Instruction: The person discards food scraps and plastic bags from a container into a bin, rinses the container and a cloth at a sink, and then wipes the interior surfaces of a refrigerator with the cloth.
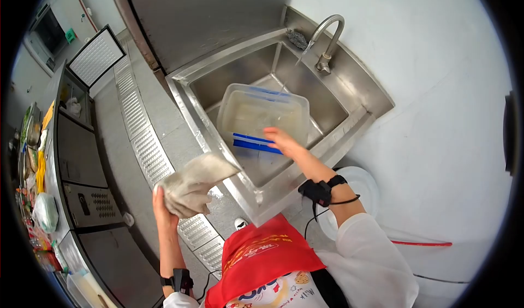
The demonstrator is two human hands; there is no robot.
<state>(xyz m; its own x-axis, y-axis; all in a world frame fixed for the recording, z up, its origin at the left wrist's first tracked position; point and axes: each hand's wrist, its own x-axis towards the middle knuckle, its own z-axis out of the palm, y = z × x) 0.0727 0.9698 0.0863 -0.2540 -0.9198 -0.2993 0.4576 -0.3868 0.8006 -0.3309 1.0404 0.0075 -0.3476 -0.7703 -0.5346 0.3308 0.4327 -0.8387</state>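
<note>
A damp, greyish-beige cloth hangs bunched in my left hand, held out left of the sink's front corner. My right hand is over the near rim of a clear plastic box, beside its blue clip strip. Its fingers are stretched out and slightly parted, with the fingertips above the cloudy water inside. The box stands in the stainless steel sink. From the curved faucet a thin stream of water runs down toward the box.
A steel scrubber lies on the back ledge of the sink. Below its right side stands a white round bucket. A drain grate crosses the floor. To the left is a steel counter crowded with food items and bags.
</note>
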